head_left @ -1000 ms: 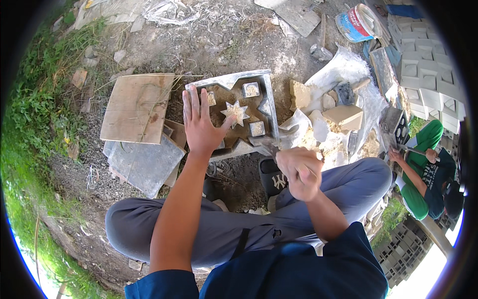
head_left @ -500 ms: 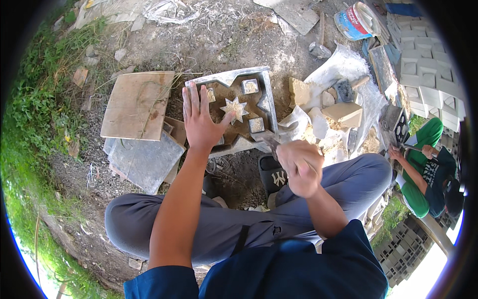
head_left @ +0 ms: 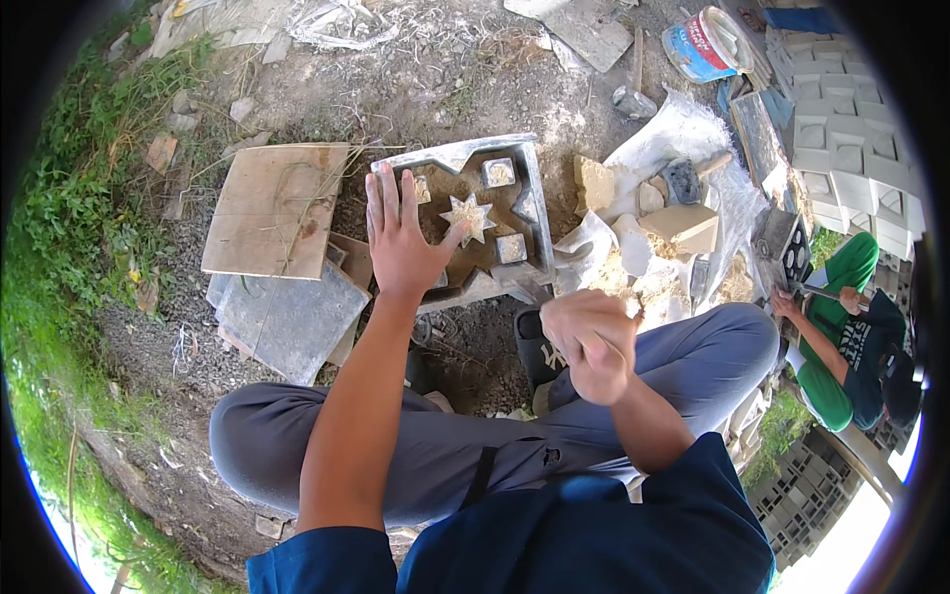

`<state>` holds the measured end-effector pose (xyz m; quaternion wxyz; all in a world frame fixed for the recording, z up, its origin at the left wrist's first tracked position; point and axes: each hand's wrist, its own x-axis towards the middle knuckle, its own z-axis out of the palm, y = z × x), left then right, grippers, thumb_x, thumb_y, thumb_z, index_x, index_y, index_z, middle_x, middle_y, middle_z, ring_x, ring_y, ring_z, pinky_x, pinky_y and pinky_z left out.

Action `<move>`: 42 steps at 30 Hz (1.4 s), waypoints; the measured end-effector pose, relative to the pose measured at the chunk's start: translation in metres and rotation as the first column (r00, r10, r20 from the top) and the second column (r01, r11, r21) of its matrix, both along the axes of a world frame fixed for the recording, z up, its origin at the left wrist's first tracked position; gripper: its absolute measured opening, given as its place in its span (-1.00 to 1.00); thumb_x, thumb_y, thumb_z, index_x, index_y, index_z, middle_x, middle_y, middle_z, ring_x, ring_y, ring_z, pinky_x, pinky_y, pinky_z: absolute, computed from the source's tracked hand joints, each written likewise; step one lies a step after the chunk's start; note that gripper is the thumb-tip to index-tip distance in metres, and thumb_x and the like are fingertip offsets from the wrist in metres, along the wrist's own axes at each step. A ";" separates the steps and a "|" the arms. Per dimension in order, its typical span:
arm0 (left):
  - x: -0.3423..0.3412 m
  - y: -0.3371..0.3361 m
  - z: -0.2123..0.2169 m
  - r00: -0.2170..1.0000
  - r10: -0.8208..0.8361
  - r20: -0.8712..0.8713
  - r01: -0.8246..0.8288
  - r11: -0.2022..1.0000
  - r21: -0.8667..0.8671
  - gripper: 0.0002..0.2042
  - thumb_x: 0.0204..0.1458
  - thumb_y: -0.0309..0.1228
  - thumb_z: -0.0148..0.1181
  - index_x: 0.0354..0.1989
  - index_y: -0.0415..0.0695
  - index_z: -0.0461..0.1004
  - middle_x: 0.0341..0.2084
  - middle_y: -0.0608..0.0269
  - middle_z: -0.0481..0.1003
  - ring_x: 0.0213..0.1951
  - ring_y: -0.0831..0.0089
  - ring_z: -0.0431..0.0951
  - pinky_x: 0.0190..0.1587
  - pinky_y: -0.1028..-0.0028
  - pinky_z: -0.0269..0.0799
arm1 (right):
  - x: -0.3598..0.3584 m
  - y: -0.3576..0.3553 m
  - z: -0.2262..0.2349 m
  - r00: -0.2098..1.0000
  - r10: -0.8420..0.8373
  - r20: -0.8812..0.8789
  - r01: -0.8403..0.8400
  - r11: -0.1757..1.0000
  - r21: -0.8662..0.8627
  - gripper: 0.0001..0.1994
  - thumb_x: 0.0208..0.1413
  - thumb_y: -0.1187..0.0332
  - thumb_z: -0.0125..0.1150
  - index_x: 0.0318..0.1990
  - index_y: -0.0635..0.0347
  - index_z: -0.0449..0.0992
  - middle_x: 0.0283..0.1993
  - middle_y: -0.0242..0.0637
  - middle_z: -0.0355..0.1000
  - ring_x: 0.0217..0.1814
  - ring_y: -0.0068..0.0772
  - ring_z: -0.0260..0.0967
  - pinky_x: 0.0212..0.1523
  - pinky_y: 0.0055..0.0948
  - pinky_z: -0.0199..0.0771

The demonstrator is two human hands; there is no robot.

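Note:
In front of me on the ground lies a squarish metal mould (head_left: 455,155) with zigzag inner edges. A star-shaped block (head_left: 469,218) stands at its middle, with square posts (head_left: 498,172) around it, their tops dusted with pale grit. My left hand (head_left: 408,243) rests flat over the mould's left side, fingers stretched out, thumb reaching to the star. My right hand (head_left: 591,345) is closed round the handle of a scraper-like tool, mostly hidden by the fist. Its flat metal blade (head_left: 530,288) is at the mould's near right corner.
A wooden board (head_left: 272,208) and a grey slab (head_left: 287,322) lie left of the mould. Broken pieces (head_left: 683,228) and a white sack (head_left: 673,129) lie right; a paint bucket (head_left: 708,45) stands beyond. Another person (head_left: 856,337) works at far right, beside stacked pale blocks (head_left: 851,119).
My right hand has shifted slightly toward me, its wrist turning, and the blade has changed angle at the mould's near right corner. My left hand stays in place on the mould.

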<state>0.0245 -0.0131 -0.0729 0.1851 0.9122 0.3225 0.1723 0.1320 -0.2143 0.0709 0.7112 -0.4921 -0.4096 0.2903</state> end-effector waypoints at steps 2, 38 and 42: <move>-0.002 0.006 -0.002 1.000 0.003 0.008 -0.003 1.000 0.001 0.03 -0.02 0.11 0.48 0.50 -0.29 0.17 0.56 -0.17 -0.02 0.58 -0.18 -0.10 0.53 0.00 0.05 | 0.004 0.016 -0.016 0.994 -0.100 -0.043 0.095 0.989 -0.115 -0.31 0.42 -0.05 0.00 -0.76 0.13 0.09 -0.79 -0.40 0.03 -0.79 -0.43 -0.03 -0.69 -0.41 -0.09; -0.001 0.003 -0.007 1.000 0.006 0.012 -0.006 1.000 -0.003 0.03 0.00 0.19 0.42 0.51 -0.24 0.16 0.57 -0.11 -0.02 0.59 -0.13 -0.10 0.53 -0.02 0.02 | 0.008 0.007 0.000 0.994 -0.055 0.097 0.055 0.998 0.008 -0.38 0.34 0.09 0.05 -0.76 0.19 0.11 -0.80 -0.38 0.02 -0.78 -0.44 -0.06 -0.70 -0.39 -0.13; -0.008 0.007 -0.009 1.000 0.025 -0.007 -0.025 1.000 0.010 0.04 -0.01 0.19 0.42 0.53 -0.22 0.14 0.58 -0.09 -0.05 0.59 -0.12 -0.11 0.53 -0.01 0.01 | 0.013 0.016 -0.003 0.996 -0.091 -0.007 0.090 0.988 -0.129 -0.35 0.36 0.04 0.06 -0.79 0.15 0.12 -0.82 -0.40 0.03 -0.81 -0.44 -0.03 -0.70 -0.41 -0.10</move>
